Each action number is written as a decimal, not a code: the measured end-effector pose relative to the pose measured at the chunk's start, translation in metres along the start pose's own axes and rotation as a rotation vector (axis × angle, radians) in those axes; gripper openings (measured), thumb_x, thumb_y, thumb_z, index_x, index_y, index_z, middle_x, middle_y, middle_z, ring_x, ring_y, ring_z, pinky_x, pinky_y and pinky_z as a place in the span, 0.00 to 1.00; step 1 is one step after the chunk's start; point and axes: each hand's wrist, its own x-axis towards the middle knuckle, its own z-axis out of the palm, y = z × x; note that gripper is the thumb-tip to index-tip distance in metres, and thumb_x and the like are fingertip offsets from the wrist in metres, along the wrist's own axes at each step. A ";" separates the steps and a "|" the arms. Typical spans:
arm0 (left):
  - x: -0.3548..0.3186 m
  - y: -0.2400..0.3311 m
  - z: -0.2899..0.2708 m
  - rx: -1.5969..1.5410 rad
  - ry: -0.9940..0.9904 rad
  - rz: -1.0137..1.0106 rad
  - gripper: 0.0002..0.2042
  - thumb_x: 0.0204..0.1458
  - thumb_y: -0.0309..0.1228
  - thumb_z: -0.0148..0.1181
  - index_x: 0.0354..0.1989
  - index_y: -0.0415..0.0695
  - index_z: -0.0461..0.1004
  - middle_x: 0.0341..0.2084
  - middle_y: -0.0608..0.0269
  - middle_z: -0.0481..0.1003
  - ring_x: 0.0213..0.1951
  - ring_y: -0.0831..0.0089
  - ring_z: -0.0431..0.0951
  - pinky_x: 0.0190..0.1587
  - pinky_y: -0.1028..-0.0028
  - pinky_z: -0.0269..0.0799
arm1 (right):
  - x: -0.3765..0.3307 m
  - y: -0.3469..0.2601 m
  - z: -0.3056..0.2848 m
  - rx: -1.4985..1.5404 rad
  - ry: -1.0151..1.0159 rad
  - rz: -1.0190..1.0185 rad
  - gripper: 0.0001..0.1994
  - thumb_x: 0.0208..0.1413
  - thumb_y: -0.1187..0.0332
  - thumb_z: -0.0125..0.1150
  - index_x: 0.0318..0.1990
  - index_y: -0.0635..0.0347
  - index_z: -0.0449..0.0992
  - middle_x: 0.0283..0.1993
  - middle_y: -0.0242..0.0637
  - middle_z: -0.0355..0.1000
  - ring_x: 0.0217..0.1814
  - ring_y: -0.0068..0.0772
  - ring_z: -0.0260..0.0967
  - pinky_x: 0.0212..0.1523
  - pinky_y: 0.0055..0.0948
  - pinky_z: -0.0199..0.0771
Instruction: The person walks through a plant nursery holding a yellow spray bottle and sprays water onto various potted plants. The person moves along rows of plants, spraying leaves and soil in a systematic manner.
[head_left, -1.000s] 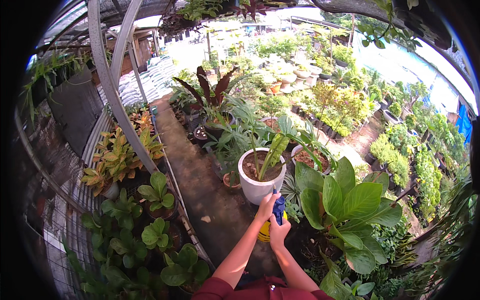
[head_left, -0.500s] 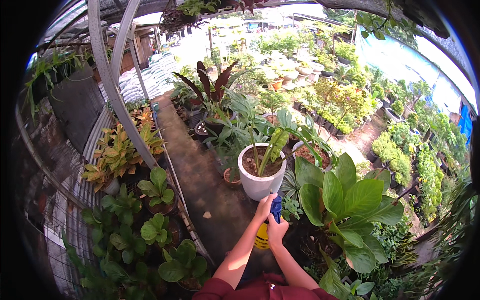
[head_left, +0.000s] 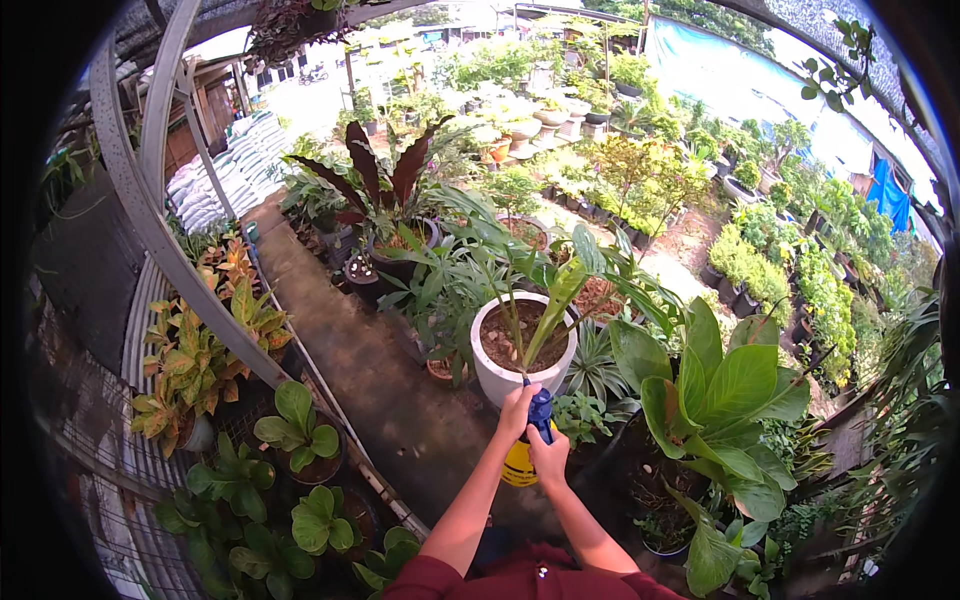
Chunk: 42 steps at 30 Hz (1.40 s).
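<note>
Head view: left hand (head_left: 516,412), right hand (head_left: 549,456) and sprayer (head_left: 540,408) have shifted slightly left against the white pot (head_left: 500,378). Left closed on sprayer's upper left side, right gripping lower down; fingers partly hidden. Sprayer held at pot's near side, yellow bottle (head_left: 518,467) between the forearms (head_left: 480,489).
</note>
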 end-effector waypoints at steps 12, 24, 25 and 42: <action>0.017 -0.021 0.001 -0.020 -0.197 -0.215 0.19 0.51 0.44 0.52 0.26 0.38 0.72 0.20 0.67 0.72 0.22 0.81 0.71 0.27 0.79 0.67 | 0.003 0.045 0.021 -0.071 0.328 -0.021 0.14 0.51 0.68 0.59 0.16 0.61 0.66 0.11 0.27 0.60 0.08 0.17 0.55 0.10 0.20 0.51; 0.073 0.008 -0.015 -0.075 -0.267 -0.050 0.15 0.49 0.41 0.53 0.28 0.39 0.70 0.21 0.60 0.74 0.22 0.75 0.75 0.27 0.78 0.71 | 0.038 0.008 0.059 0.079 0.219 -0.079 0.13 0.53 0.66 0.58 0.20 0.60 0.66 0.12 0.25 0.59 0.09 0.16 0.54 0.10 0.20 0.50; 0.071 0.014 -0.018 -0.061 -0.241 -0.054 0.15 0.51 0.42 0.52 0.23 0.41 0.69 0.18 0.70 0.69 0.20 0.83 0.67 0.24 0.80 0.63 | 0.038 0.006 0.064 0.123 0.182 -0.036 0.12 0.54 0.66 0.57 0.22 0.60 0.66 0.12 0.25 0.59 0.09 0.16 0.54 0.10 0.19 0.50; 0.061 -0.042 -0.047 -0.026 -0.328 -0.208 0.16 0.52 0.43 0.48 0.24 0.41 0.68 0.18 0.69 0.68 0.21 0.81 0.67 0.26 0.78 0.64 | 0.014 0.048 0.083 -0.008 0.416 0.054 0.13 0.50 0.67 0.59 0.19 0.65 0.71 0.14 0.26 0.64 0.16 0.14 0.59 0.18 0.21 0.56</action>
